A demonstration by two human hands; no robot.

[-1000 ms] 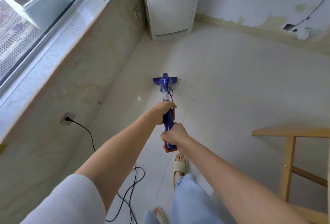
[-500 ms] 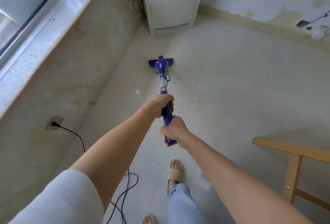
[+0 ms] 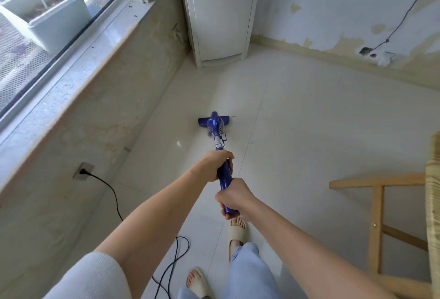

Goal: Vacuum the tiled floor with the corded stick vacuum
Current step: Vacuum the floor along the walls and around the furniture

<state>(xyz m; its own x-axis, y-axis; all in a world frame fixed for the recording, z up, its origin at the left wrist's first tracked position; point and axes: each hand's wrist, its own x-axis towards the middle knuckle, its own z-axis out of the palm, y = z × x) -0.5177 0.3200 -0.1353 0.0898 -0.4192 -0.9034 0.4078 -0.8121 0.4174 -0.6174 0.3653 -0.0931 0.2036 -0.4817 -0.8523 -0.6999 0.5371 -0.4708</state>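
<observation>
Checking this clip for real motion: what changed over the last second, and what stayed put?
The vacuum head went forward toward the white cabinet, then came back a little; the white scrap on the tiled floor lies left of the wand. The grip is unchanged: left hand higher on the blue handle, right hand at its end. The cord remains plugged into the wall socket.

The handle [image 3: 225, 176] is being gripped by both hands, the left hand [image 3: 215, 164] ahead of the right hand [image 3: 234, 197]. The head [image 3: 213, 121] is lying beyond the grip, the socket [image 3: 83, 171] left, the chair [image 3: 381, 215] right.
</observation>
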